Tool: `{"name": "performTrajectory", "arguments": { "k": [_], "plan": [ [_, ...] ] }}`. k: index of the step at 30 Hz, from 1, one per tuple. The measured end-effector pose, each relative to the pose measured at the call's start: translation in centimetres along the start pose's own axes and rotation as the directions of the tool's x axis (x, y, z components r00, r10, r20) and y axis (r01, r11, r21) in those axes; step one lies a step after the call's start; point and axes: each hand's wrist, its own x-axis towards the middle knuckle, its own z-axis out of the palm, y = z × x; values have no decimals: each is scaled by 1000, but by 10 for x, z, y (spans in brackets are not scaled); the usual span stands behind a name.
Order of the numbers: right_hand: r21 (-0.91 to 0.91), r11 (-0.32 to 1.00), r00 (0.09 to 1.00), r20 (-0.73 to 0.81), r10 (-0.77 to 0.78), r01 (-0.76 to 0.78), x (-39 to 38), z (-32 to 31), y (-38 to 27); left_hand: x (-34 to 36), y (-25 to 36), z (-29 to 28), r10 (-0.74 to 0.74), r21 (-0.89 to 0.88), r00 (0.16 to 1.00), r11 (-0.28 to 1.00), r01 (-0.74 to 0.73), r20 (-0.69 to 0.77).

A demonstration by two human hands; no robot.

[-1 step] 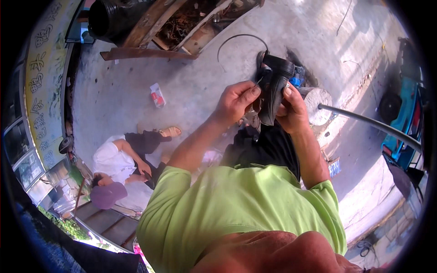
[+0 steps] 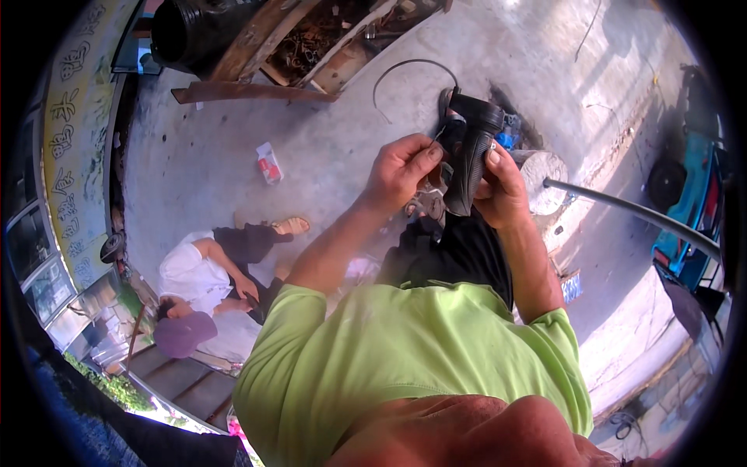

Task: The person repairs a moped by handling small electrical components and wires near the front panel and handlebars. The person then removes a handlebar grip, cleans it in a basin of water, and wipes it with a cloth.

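My right hand (image 2: 498, 179) grips a black, textured handle grip (image 2: 469, 167) with a wider housing (image 2: 478, 109) at its upper end. My left hand (image 2: 405, 167) is closed in a pinch on a thin wire (image 2: 438, 134) just left of the grip. A thin dark cable (image 2: 405, 61) arches from beside the housing over the concrete floor (image 2: 342, 148). Behind the grip, small blue and dark items (image 2: 510, 132) are partly hidden.
A seated person (image 2: 194, 272) is at lower left. A red-and-white box (image 2: 269, 163) lies on the floor. Wooden trays of metal bits (image 2: 311, 43) stand at the top. At right are a pale cylindrical block (image 2: 533, 167), a metal pole (image 2: 630, 206) and a teal vehicle (image 2: 685, 194).
My left hand has shifted very slightly up and left beside the grip. The arched cable's far end has moved slightly. The right hand looks unchanged.
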Motion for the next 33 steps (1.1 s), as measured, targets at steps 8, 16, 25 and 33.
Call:
{"name": "performTrajectory", "arguments": {
  "k": [8,16,25,33],
  "plan": [
    [-248,966,997,-8,-79,75,-4,5,-3,13,34,5,71,-85,990,993,-81,-121],
    [-541,838,997,72,-37,70,-12,-15,-5,15,52,-7,168,-153,985,973,-172,-37],
    [-638,768,982,175,75,55,-44,8,36,-92,72,-22,406,162,909,907,-389,-90],
    [-669,742,974,141,177,-37,-99,-4,133,-285,20,-36,750,375,659,597,-710,55]
  ]
}}
